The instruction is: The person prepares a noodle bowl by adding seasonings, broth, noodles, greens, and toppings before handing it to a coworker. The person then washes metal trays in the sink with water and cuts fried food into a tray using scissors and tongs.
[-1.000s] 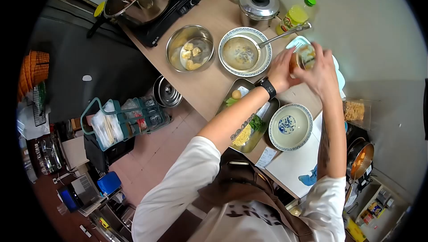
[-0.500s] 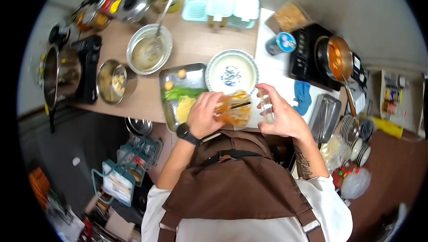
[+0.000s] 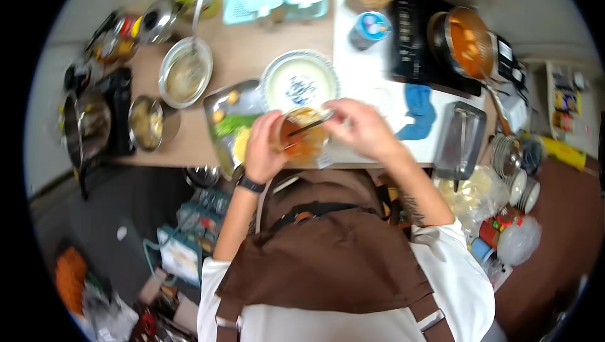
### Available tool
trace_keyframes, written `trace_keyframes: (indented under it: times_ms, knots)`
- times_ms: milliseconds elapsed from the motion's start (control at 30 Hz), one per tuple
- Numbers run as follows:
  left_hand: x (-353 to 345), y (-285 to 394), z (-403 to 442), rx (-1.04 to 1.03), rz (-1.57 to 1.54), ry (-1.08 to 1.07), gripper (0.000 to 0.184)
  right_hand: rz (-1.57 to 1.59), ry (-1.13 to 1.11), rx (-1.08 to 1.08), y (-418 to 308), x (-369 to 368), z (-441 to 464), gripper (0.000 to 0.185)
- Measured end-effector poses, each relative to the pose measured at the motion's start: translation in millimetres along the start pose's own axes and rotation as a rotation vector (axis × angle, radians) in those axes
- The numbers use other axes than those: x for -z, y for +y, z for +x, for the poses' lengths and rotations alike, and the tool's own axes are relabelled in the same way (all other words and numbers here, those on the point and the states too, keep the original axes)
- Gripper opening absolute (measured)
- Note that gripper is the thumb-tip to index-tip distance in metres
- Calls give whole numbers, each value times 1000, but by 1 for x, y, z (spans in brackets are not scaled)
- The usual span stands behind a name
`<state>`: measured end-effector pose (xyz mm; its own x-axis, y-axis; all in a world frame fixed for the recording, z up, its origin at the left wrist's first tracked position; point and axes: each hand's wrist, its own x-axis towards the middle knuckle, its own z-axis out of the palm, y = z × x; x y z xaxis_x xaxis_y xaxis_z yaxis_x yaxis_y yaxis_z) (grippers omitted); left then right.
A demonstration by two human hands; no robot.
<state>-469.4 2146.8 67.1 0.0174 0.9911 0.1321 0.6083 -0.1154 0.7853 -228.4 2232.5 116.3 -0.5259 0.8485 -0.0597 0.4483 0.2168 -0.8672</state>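
My left hand (image 3: 261, 147) is wrapped round a clear tub (image 3: 310, 152) with orange sauce in it, held above the table's front edge. A dark stick-like utensil (image 3: 305, 129) slants across the tub's mouth. At the rim, my right hand (image 3: 362, 128) pinches a small clear container (image 3: 326, 114), mostly hidden by the fingers and blurred. Just behind them stands a white bowl (image 3: 301, 84) with a blue pattern inside. Left of my left hand, a metal tray (image 3: 217, 99) holds green leaves (image 3: 236, 125), pale yellow noodles (image 3: 241, 143) and two round brownish items.
A pan of orange sauce (image 3: 465, 43) sits on the right induction hob (image 3: 408, 36). Near it are a blue can (image 3: 370, 30), a blue cloth (image 3: 417, 112) and a grey tray (image 3: 460, 140). Metal bowls (image 3: 186, 71) and a pot (image 3: 85, 128) stand on the left.
My right hand has moved left, bringing the small clear container from beside the tub to its rim. The tub has tilted and shifted left in view, along with the whole scene.
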Motion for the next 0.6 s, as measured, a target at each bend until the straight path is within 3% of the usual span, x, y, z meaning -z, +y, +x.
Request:
trace_keyframes:
  times_ms: [33, 67, 367, 467, 600]
  knots:
    - [-1, 0, 2, -29, 25, 1, 74, -133, 74, 186, 5, -8, 3, 24]
    - [-2, 2, 4, -33, 48, 7, 74, -180, 82, 238, 3, -10, 6, 17]
    - [1, 6, 4, -34, 108, 38, 68, -180, 78, 404, -12, -14, 10, 14]
    - [6, 3, 4, -44, 147, 10, 71, -209, -65, 493, -8, -25, 10, 8]
    - [15, -1, 7, -14, 115, 58, 73, -315, 76, 540, -33, -1, 11, 9]
